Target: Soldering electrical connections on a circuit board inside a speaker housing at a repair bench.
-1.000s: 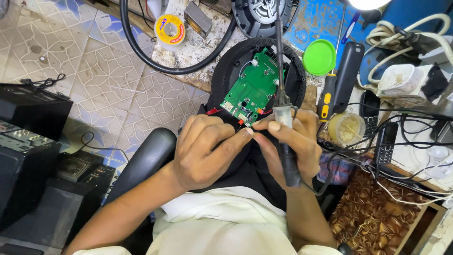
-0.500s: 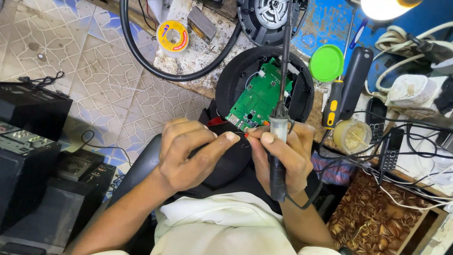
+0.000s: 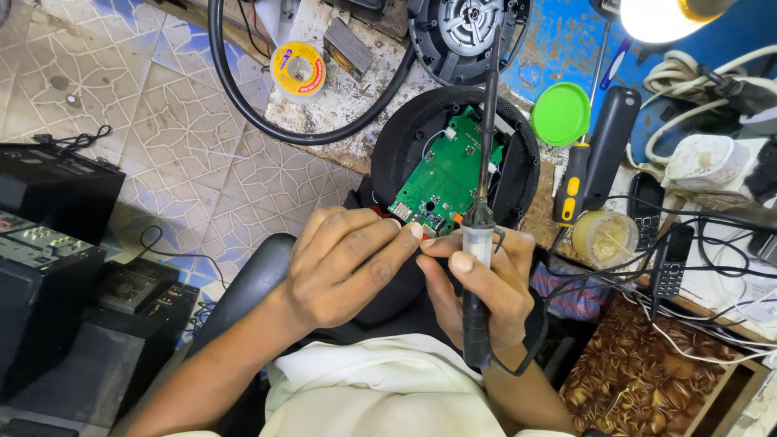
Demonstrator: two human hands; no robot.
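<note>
The right hand (image 3: 486, 283) is gripping the stiff soldering iron (image 3: 479, 243) by its handle while left-hand fingertips (image 3: 411, 233) are pinching together just below the light, fragile green circuit board (image 3: 447, 174).

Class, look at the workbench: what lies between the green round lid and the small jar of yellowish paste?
In the head view, a screwdriver's yellow-and-black handle lies between the green lid and the jar.
</note>
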